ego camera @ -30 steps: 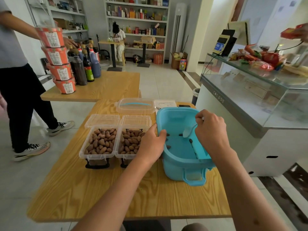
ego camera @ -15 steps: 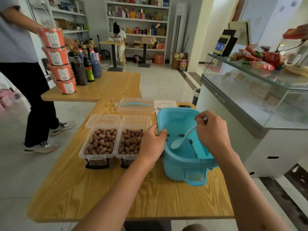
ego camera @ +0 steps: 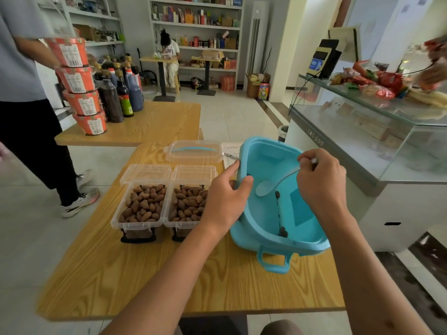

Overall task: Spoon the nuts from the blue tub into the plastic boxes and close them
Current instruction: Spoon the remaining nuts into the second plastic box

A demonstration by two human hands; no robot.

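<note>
Tilted now toward the person, the tub (ego camera: 266, 228) is tipped up by the left hand (ego camera: 226, 199) gripping its rim. Right hand (ego camera: 319, 184) pinches a spoon (ego camera: 271, 186) above the last few nuts (ego camera: 278, 195). Both boxes (ego camera: 142, 209) sit nearly full beside it, lids open; closing remains.

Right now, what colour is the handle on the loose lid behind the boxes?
Light blue, on a clear lid; head view shows it.
</note>
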